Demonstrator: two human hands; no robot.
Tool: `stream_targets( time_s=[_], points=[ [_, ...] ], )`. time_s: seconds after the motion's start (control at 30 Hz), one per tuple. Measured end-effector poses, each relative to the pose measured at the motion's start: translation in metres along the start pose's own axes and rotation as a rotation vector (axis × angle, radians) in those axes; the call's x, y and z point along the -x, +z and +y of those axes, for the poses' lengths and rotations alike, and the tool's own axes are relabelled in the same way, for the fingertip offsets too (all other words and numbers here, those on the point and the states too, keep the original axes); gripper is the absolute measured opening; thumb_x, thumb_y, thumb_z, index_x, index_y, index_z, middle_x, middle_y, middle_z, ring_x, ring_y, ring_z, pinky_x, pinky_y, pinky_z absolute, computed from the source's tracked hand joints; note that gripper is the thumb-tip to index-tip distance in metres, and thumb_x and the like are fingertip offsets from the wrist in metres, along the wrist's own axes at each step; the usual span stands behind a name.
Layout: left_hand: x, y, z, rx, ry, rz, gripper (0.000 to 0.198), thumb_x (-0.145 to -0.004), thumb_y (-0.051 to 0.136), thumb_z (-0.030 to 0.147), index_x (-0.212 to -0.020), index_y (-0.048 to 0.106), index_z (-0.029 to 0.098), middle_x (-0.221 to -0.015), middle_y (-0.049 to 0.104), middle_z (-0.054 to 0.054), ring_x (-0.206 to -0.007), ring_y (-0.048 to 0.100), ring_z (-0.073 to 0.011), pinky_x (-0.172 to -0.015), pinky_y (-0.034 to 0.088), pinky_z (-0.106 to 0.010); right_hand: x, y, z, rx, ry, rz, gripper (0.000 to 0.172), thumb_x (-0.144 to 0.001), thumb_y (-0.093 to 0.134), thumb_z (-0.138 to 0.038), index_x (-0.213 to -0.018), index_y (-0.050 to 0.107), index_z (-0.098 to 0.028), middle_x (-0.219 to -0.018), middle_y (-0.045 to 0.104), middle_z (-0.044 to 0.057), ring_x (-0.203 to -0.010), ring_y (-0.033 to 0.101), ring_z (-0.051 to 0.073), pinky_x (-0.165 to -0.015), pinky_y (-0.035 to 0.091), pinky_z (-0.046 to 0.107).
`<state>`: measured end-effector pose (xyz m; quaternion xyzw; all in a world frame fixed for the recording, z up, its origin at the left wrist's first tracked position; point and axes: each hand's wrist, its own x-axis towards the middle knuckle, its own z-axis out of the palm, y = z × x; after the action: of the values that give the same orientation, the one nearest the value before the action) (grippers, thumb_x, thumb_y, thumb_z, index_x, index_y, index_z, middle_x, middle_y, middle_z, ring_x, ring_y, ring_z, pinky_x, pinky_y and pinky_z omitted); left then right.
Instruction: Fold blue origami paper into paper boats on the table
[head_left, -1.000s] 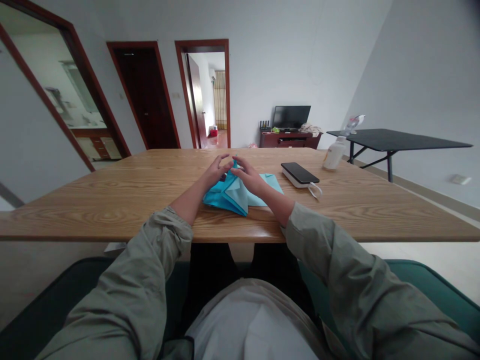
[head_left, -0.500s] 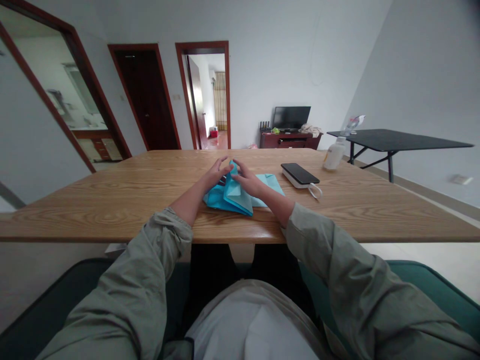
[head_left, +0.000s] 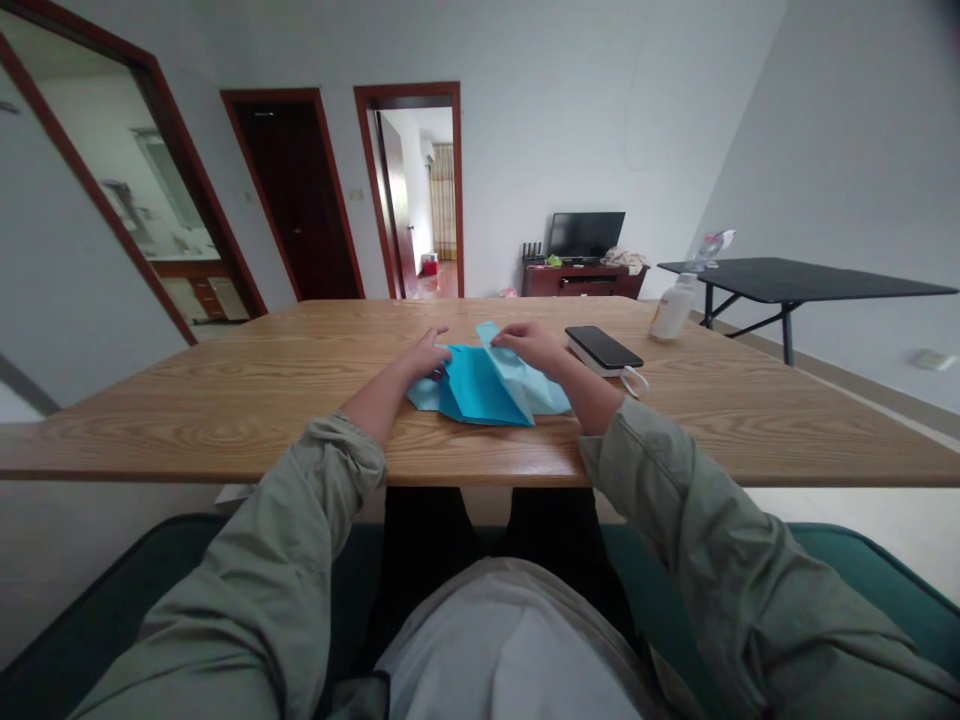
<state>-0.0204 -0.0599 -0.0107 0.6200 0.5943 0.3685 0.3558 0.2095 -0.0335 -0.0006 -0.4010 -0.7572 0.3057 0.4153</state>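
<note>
A folded sheet of blue paper [head_left: 480, 390] lies spread on the table in front of me, brighter blue in the middle and paler on its outer parts. At its left side, my left hand [head_left: 424, 358] grips the edge, with the index finger stretched out and some fingers hidden under or behind the paper. My right hand [head_left: 531, 346] pinches the upper part of the pale right flap between thumb and fingers and holds it raised at a slant.
A black phone [head_left: 604, 347] rests on a white box with a white loop, right of the paper. Beyond it stands a whitish plastic bottle [head_left: 673, 308]. The wooden table [head_left: 225, 420] ends just in front of my body. Farther right is a black table [head_left: 795, 275].
My hands were close together at the paper's upright peak. They have moved apart, and the right one has drawn a flap to the right, opening the paper so its bright blue middle shows wider.
</note>
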Motion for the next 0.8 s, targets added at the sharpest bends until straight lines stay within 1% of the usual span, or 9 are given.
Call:
stream_targets(
  time_s=[0.13, 0.23, 0.33, 0.43, 0.5, 0.6, 0.67, 0.73, 0.8],
  points=[
    [-0.008, 0.000, -0.016, 0.003, 0.046, -0.040, 0.087, -0.066, 0.055, 0.009, -0.149, 0.031, 0.023, -0.063, 0.046, 0.005, -0.052, 0.046, -0.0112, -0.051, 0.040, -0.022, -0.001, -0.036, 0.013, 0.050, 0.126, 0.043, 0.030, -0.074, 0.064, -0.042, -0.081, 0.075, -0.015, -0.060, 0.057, -0.002, -0.056, 0.041, 0.009, -0.054, 0.032, 0.023],
    [-0.015, -0.002, -0.023, -0.035, 0.103, -0.067, 0.077, -0.066, 0.054, 0.009, -0.142, 0.044, 0.022, -0.062, 0.045, 0.006, -0.048, 0.042, -0.0097, -0.049, 0.036, -0.021, 0.002, -0.061, 0.020, 0.208, 0.234, 0.130, 0.031, -0.080, 0.061, -0.040, -0.084, 0.074, -0.013, -0.059, 0.053, -0.001, -0.053, 0.038, 0.009, -0.052, 0.030, 0.024],
    [-0.021, -0.005, -0.028, -0.182, 0.160, -0.042, 0.058, -0.067, 0.056, 0.010, -0.124, 0.063, 0.017, -0.064, 0.051, 0.003, -0.050, 0.043, -0.0101, -0.052, 0.037, -0.022, 0.005, -0.084, 0.025, 0.554, 0.329, 0.140, 0.030, -0.086, 0.058, -0.038, -0.084, 0.073, -0.012, -0.063, 0.058, 0.003, -0.058, 0.047, 0.011, -0.058, 0.035, 0.027],
    [-0.022, -0.008, -0.029, -0.336, 0.219, 0.007, 0.045, -0.067, 0.058, 0.011, -0.110, 0.071, 0.015, -0.068, 0.056, -0.001, -0.057, 0.047, -0.0119, -0.058, 0.039, -0.023, 0.007, -0.097, 0.030, 0.680, 0.394, 0.125, 0.030, -0.084, 0.063, -0.039, -0.085, 0.073, -0.010, -0.070, 0.064, 0.010, -0.066, 0.057, 0.018, -0.065, 0.041, 0.031],
    [-0.022, -0.009, -0.029, -0.384, 0.230, 0.015, 0.043, -0.068, 0.058, 0.012, -0.108, 0.073, 0.015, -0.071, 0.058, -0.002, -0.060, 0.049, -0.0133, -0.060, 0.040, -0.024, 0.008, -0.095, 0.030, 0.790, 0.325, 0.158, 0.033, -0.083, 0.064, -0.040, -0.094, 0.073, -0.011, -0.087, 0.069, 0.015, -0.080, 0.063, 0.023, -0.075, 0.045, 0.035],
    [-0.021, -0.009, -0.028, -0.410, 0.226, 0.015, 0.042, -0.068, 0.059, 0.014, -0.108, 0.074, 0.015, -0.073, 0.060, -0.003, -0.063, 0.052, -0.0149, -0.063, 0.041, -0.025, 0.009, -0.072, 0.029, 0.925, 0.056, 0.165, 0.044, -0.084, 0.061, -0.041, -0.118, 0.068, -0.014, -0.123, 0.065, 0.017, -0.110, 0.062, 0.028, -0.097, 0.044, 0.039],
    [-0.022, -0.008, -0.028, -0.415, 0.228, 0.019, 0.042, -0.068, 0.059, 0.014, -0.107, 0.075, 0.015, -0.072, 0.061, -0.003, -0.063, 0.053, -0.0155, -0.064, 0.041, -0.025, 0.011, -0.049, 0.029, 0.932, -0.089, -0.009, 0.052, -0.083, 0.062, -0.038, -0.132, 0.060, -0.019, -0.137, 0.059, 0.013, -0.122, 0.057, 0.028, -0.104, 0.041, 0.038],
    [-0.023, -0.009, -0.029, -0.405, 0.238, 0.026, 0.041, -0.067, 0.059, 0.015, -0.105, 0.075, 0.016, -0.071, 0.061, -0.003, -0.062, 0.053, -0.0158, -0.064, 0.041, -0.026, 0.013, -0.028, 0.031, 0.927, -0.036, -0.214, 0.060, -0.082, 0.065, -0.037, -0.139, 0.055, -0.022, -0.140, 0.057, 0.010, -0.122, 0.058, 0.028, -0.104, 0.043, 0.037],
    [-0.025, -0.010, -0.032, -0.392, 0.241, 0.039, 0.040, -0.065, 0.060, 0.015, -0.102, 0.076, 0.016, -0.070, 0.061, -0.003, -0.060, 0.053, -0.0160, -0.063, 0.041, -0.026, 0.015, -0.015, 0.032, 0.879, 0.010, -0.370, 0.055, -0.086, 0.059, -0.035, -0.140, 0.054, -0.024, -0.138, 0.060, 0.008, -0.120, 0.061, 0.026, -0.102, 0.045, 0.034]
  ],
)
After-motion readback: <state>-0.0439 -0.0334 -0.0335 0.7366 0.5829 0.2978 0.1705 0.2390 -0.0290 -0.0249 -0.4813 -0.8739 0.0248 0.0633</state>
